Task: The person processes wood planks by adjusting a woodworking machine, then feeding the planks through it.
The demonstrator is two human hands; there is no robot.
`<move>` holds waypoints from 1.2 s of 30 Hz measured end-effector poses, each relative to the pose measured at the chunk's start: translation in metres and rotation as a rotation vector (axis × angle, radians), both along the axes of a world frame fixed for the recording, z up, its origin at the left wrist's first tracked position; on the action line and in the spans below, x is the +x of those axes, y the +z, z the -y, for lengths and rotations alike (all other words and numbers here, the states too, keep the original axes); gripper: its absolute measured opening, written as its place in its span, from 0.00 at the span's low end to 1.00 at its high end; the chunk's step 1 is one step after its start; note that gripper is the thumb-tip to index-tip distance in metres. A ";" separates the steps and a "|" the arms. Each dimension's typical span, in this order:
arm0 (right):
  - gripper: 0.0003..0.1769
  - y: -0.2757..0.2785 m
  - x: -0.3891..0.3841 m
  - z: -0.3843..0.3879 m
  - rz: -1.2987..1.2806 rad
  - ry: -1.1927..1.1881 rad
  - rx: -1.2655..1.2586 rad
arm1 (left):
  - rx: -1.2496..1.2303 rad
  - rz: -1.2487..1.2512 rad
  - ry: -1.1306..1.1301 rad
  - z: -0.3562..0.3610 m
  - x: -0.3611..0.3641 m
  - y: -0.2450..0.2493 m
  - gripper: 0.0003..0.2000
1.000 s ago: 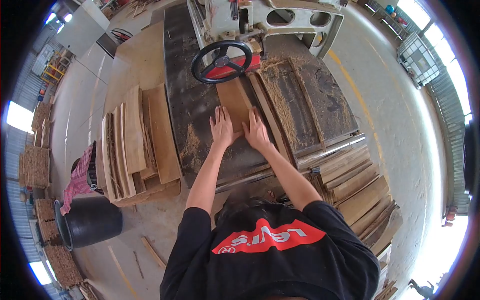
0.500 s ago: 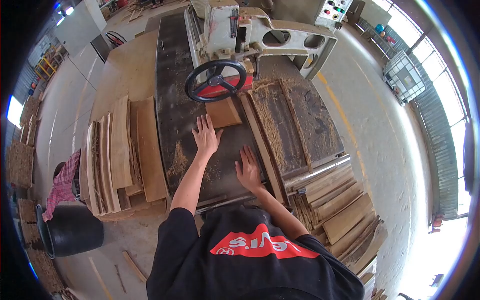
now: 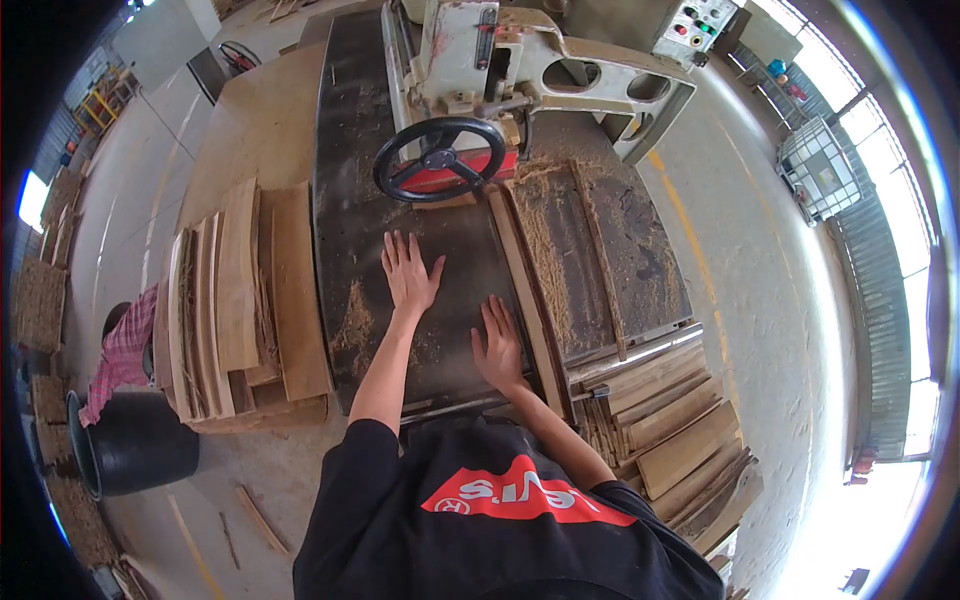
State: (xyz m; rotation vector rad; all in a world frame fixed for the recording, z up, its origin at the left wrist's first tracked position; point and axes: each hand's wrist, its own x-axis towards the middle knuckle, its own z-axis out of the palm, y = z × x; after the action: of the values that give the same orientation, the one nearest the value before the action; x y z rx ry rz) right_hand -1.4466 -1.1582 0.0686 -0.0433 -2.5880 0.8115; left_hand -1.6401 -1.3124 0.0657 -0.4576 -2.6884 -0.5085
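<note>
My left hand lies on or just above the dark machine table, fingers stretched out and nothing in it. Closer to the table's front edge is my right hand, also flat with the fingers extended, beside the long wooden fence. Only a thin edge of a wooden board shows beneath the black handwheel; the rest of it is hidden under the machine. Both hands are apart from that board.
Stacked boards stand left of the table, and more boards lie at its right front. Sawdust covers the surface past the fence. A black bin with a checked cloth sits at lower left; a control panel is at the back.
The wooden board has slid forward, away from my left hand, and mostly vanished under the machine. My hands keep nearly the same place and pose; the view has shifted slightly.
</note>
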 end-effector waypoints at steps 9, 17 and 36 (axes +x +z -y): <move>0.29 0.002 0.001 0.001 0.021 -0.006 -0.020 | 0.059 0.000 0.008 0.000 -0.002 -0.002 0.39; 0.28 0.003 0.000 0.000 0.042 0.011 -0.023 | 0.102 -0.015 0.022 0.000 0.000 -0.003 0.38; 0.27 0.009 0.000 0.003 0.027 0.002 -0.018 | 0.142 -0.018 0.028 0.003 0.000 -0.002 0.37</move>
State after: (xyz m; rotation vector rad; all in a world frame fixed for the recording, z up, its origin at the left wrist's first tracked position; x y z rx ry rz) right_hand -1.4468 -1.1614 0.0772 -0.0573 -2.6060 0.8403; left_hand -1.6397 -1.3150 0.0635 -0.3822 -2.6152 -0.6788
